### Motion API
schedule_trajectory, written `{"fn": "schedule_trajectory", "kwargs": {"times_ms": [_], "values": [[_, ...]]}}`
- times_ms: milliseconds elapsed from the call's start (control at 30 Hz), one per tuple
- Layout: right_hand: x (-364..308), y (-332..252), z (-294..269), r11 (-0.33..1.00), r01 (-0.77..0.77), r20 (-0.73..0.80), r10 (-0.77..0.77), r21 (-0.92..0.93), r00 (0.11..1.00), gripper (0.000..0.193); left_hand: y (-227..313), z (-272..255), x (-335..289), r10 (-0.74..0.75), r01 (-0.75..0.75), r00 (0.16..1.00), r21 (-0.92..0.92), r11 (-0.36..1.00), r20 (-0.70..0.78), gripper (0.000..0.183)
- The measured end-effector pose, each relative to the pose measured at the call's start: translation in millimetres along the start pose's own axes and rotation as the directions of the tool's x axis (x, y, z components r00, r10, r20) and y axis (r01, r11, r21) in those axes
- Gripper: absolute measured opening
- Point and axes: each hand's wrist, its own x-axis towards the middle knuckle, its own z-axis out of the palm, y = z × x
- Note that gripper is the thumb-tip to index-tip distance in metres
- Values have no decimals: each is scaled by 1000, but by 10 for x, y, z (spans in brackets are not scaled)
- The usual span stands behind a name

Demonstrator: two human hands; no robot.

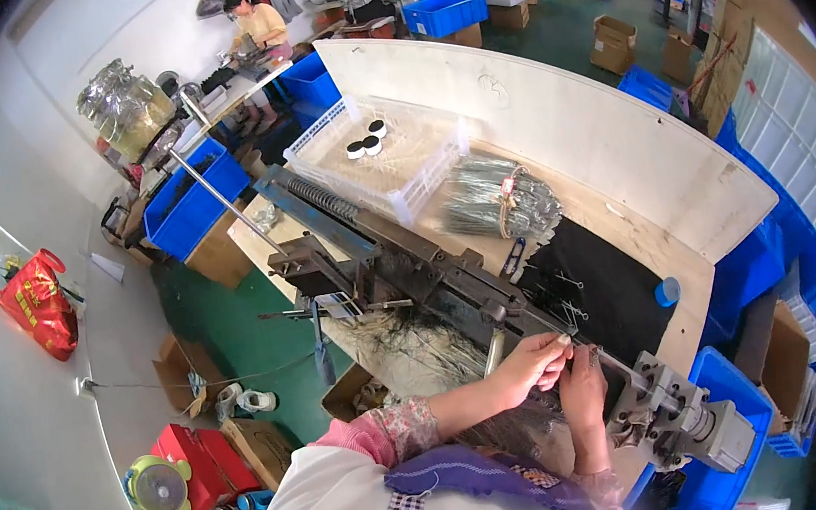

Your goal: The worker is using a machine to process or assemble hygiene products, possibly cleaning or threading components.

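Head view gives me, from my remote place, first the spring point(320, 186) at the far left end of the rail point(472, 286); if this rail slides, I think a finger beside it could be pinched. Next comes the pink sleeve point(403, 432), close to loose wires point(408, 341), and a sharp end could catch its cloth. Further right, the bundle point(497, 194) is tied only by one band, so I judge that rough pulling may spread it. The left hand point(527, 367) is near the right end of the rail, with thumb and fingers together at the tips; I cannot tell if they clamp something thin. Just beyond these tips the hooks point(576, 314) lie on the black cloth point(596, 269), where a careless wrist could sweep them away. The right hand point(582, 394) is just beside the left one, its fingers curled, but I cannot tell whether they are closed on anything. From there the rod point(618, 364) leads to the chuck point(652, 383); I cannot see if it turns, and if it turns, fingers or sleeve so near could be drawn in. Last, the blue bin point(754, 395) stands below the chuck, so a dropped piece may become lost inside.
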Motion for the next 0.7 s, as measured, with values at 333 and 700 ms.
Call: {"fn": "schedule_trajectory", "kwargs": {"times_ms": [333,700], "values": [[-443,-270,-674,996,6,234,16,-92,972,18,287,-30,44,-80,70,995,152,986,59,19],[-575,-453,-1417,999,17,463,-33,40,886,18,132,25,-1,136,-119,980,118,986,-148,20]]}}
